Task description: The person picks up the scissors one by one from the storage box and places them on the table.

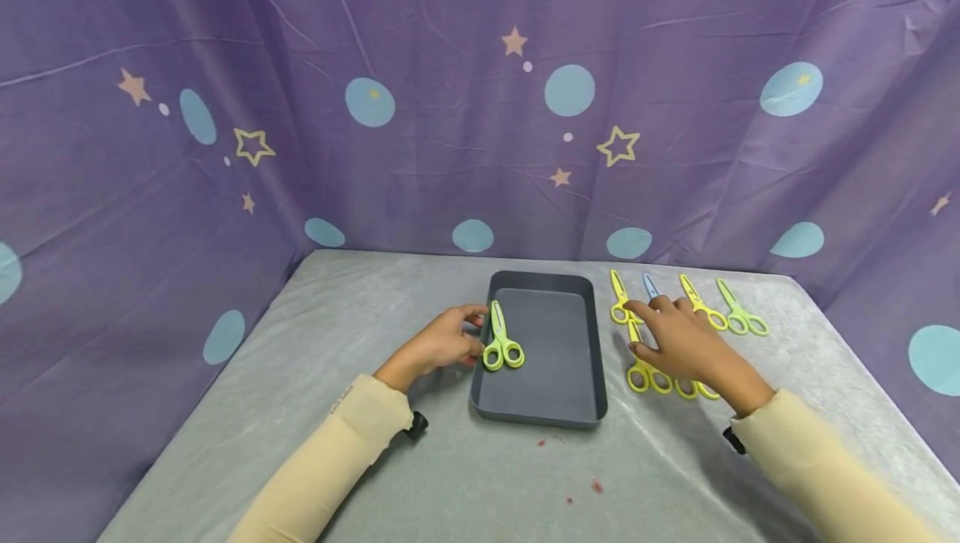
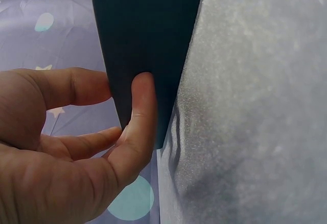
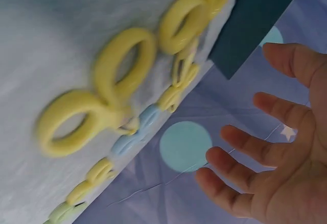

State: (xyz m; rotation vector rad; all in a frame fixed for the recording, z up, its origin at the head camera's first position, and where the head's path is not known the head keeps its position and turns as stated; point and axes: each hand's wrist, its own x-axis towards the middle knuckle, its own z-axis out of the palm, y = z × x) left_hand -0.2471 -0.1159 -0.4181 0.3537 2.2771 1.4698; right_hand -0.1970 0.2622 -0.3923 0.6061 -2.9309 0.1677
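A dark grey tray (image 1: pixel 540 343) lies on the cloth-covered table in the head view. Inside it, along the left side, rests a pair of light green scissors (image 1: pixel 502 339). My left hand (image 1: pixel 446 339) holds the tray's left wall (image 2: pixel 153 25), with fingertips at the rim and one finger against the outer face. Above several scissors right of the tray hovers my right hand (image 1: pixel 682 343), fingers spread and holding nothing. Beneath it lie yellow scissors (image 1: pixel 639 375), another yellow pair (image 3: pixel 122 76) and blue scissors (image 1: pixel 650 283), partly hidden by the hand in the head view.
Farther back on the right are yellow scissors (image 1: pixel 617 289), a second yellow pair (image 1: pixel 703 307) and green scissors (image 1: pixel 741 314). A purple patterned curtain (image 1: pixel 450 151) stands behind the table and at both sides. Small red marks (image 1: pixel 596 485) spot the grey cloth in front.
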